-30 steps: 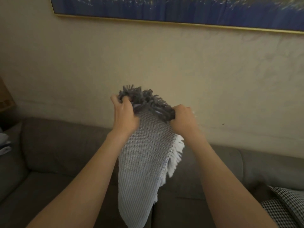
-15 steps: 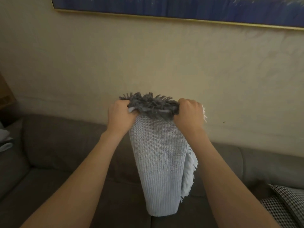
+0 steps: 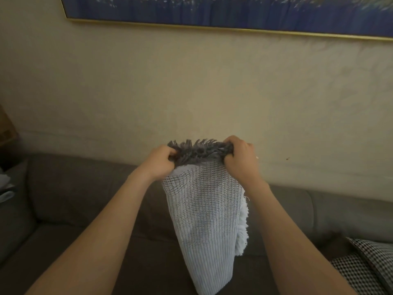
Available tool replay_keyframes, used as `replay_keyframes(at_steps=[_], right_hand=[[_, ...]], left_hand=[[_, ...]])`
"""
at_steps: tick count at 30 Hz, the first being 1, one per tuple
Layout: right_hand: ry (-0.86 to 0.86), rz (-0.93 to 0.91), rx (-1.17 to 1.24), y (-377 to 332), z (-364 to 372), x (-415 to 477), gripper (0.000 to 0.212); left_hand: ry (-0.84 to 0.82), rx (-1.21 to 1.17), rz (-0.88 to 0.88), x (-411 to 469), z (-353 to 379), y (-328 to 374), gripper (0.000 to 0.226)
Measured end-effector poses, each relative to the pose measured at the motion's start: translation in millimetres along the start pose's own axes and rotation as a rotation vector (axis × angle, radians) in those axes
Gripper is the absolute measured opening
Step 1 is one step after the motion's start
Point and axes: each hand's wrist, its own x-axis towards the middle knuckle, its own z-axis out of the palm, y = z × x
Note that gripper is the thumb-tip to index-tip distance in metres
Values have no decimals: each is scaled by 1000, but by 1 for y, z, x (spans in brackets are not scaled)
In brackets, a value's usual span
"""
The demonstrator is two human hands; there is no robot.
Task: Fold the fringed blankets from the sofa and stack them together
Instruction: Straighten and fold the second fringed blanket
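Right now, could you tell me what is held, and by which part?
The left hand and right hand grip the blanket by its dark fringed top edge.

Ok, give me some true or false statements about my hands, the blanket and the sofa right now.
The left hand and right hand both grip the blanket at its top edge. True.
The fringe between the hands is white. False: the top fringe is dark grey; the white fringe hangs down the right side.
The blanket lies flat on the sofa. False: it hangs upright from the hands.
A checked cushion sits at the lower right. True.
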Motion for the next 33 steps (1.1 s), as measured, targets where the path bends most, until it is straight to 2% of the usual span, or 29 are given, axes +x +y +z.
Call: replay_keyframes(at_steps=[1, 3, 6, 9, 11, 17, 20, 22, 24, 25, 27, 28, 30, 33], right_hand=[[-11, -24, 31, 2, -1, 0, 40], [-47, -114, 52, 6, -3, -1, 49], [-152, -233, 48, 10, -7, -3, 55], [-252, -235, -34, 15, -8, -3, 57], [-300, -188, -105, 20, -8, -2, 59], [-214, -57, -121, 24, 3, -4, 42], [-176, -23, -159, 24, 8, -5, 23], [-123, 7, -167, 23, 12, -4, 14], [-56, 48, -138, 18, 14, -3, 24], [-45, 53, -120, 16, 14, -3, 35], [-112, 5, -119, 14, 12, -3, 56], [-183, -37, -126, 13, 10, -1, 63], [-347, -105, -156, 9, 6, 1, 71], [-420, -138, -172, 4, 9, 3, 53]], left_hand=[[24, 24, -15, 1, -1, -1, 38], [140, 45, -33, 2, -3, 1, 44], [339, 130, -21, 7, -2, 7, 33], [467, 196, -54, 5, -5, 19, 27], [491, 197, -44, 6, -8, 23, 29], [400, 141, 186, 6, -9, 21, 35], [290, -1, 204, -1, -16, 19, 58], [149, 96, 169, -5, -24, 18, 85], [29, 229, 132, -6, -28, 19, 103], [2, 280, 138, -4, -28, 18, 94], [54, 420, 188, 2, -22, 12, 53], [116, 507, 215, 5, -18, 10, 50], [238, 632, 246, 12, -12, 2, 60], [358, 593, 255, 22, -2, -2, 54]])
